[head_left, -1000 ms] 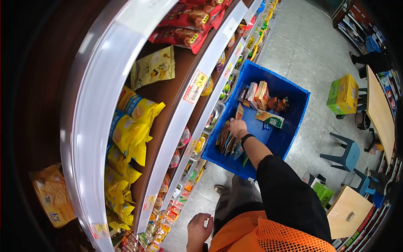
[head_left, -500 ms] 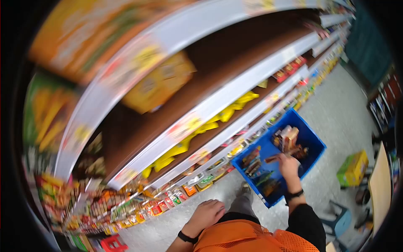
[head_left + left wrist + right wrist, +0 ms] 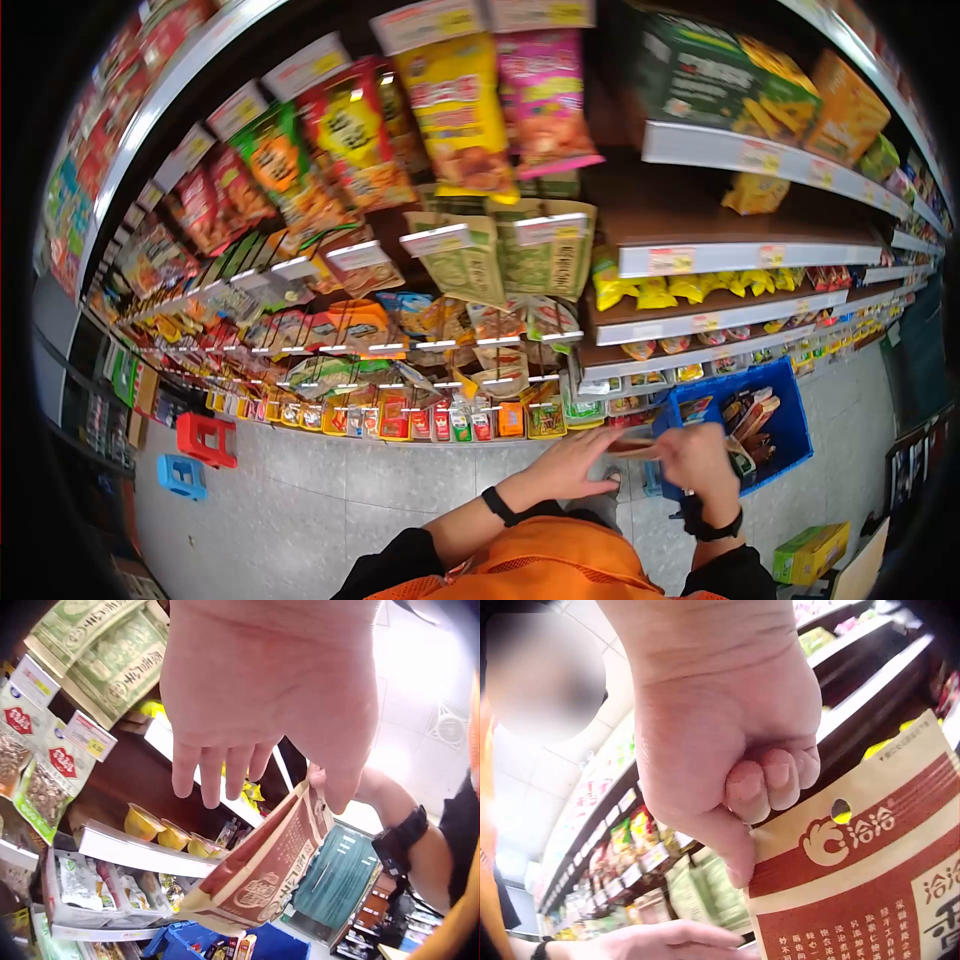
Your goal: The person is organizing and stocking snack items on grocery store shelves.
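Observation:
My right hand (image 3: 700, 460) pinches a flat cream-and-brown paper snack bag (image 3: 847, 855) by its top corner, close to a round hang hole. White print runs across the bag's brown bands, and its contents are hidden. In the head view the bag is seen almost edge-on between my two hands. My left hand (image 3: 572, 465) reaches toward it from the other side, its fingers straight. Seen from the left wrist, the left palm (image 3: 270, 682) hangs over the bag with its thumb right by the bag's top edge.
A blue crate (image 3: 790, 425) holding several snack packets stands on the floor at the right. Ahead, green-and-cream bags (image 3: 545, 255) and other snacks hang on hooks. Shelves with yellow packets (image 3: 690, 288) extend to the right. Red (image 3: 207, 440) and blue stools (image 3: 181, 476) stand at left.
My right hand has lifted the snack bag out of the crate and brought it in front of my body. The left hand has come up toward it. My view has turned left to the hook display.

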Tool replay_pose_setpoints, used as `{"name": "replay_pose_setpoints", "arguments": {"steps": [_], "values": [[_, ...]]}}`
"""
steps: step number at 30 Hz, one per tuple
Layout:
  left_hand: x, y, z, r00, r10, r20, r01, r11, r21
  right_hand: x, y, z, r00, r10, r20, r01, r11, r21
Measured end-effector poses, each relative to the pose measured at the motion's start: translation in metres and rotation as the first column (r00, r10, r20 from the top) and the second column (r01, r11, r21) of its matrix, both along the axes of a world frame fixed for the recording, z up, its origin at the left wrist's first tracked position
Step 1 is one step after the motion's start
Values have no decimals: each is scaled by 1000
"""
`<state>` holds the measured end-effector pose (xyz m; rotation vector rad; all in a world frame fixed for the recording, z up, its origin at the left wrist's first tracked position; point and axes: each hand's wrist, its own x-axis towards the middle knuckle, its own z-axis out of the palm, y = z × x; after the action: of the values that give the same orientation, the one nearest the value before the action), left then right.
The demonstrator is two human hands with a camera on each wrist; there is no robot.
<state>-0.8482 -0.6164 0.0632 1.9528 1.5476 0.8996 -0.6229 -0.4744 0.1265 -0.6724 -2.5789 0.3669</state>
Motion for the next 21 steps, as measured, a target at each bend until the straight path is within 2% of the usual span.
{"name": "replay_pose_setpoints", "arguments": {"steps": [1,2,4,5,6,7,10,12,13,14,16,17,19,20,21], "values": [[-10,-18,-8,998,62,-8,-61,993,106,-24,-19,3,994,80,74,-81,997,18],[-21,-36,-15,997,77,0,-76,989,127,-47,-36,4,976,157,151,-164,986,35],[-44,-79,-28,989,147,-2,-146,983,-113,-95,-71,1,952,300,67,-298,954,-31],[-55,-100,-32,967,255,-25,-255,967,-24,-117,-85,-6,934,353,63,-352,936,-22],[-63,-120,-41,936,344,-73,-347,937,-29,-137,-101,-8,914,401,57,-401,916,-22],[-70,-142,-36,913,403,-58,-404,915,5,-153,-119,-3,892,449,62,-445,893,-67],[-102,-191,-24,862,506,-2,-504,859,96,-196,-162,-1,843,538,-2,-537,842,-49],[-120,-217,-30,833,551,58,-553,823,129,-222,-182,12,847,507,-157,-511,860,21],[-130,-226,-38,766,631,121,-642,762,87,-239,-189,9,804,488,-340,-502,863,54],[-138,-235,-45,685,707,179,-722,691,35,-242,-190,19,838,457,-299,-471,882,29],[-155,-251,-47,581,736,346,-752,648,-116,-247,-184,23,874,395,-283,-436,895,-98],[-160,-259,-52,567,747,349,-757,639,-138,-248,-180,19,875,401,-271,-443,889,-118],[-176,-265,-53,369,648,666,-719,653,-238,-259,-168,4,946,210,-246,-281,911,-303],[-181,-265,-49,356,656,665,-732,639,-238,-266,-165,-4,942,228,-247,-299,905,-304],[-185,-265,-41,280,604,746,-714,651,-259,-273,-162,-12,935,221,-278,-328,838,-436]]}}
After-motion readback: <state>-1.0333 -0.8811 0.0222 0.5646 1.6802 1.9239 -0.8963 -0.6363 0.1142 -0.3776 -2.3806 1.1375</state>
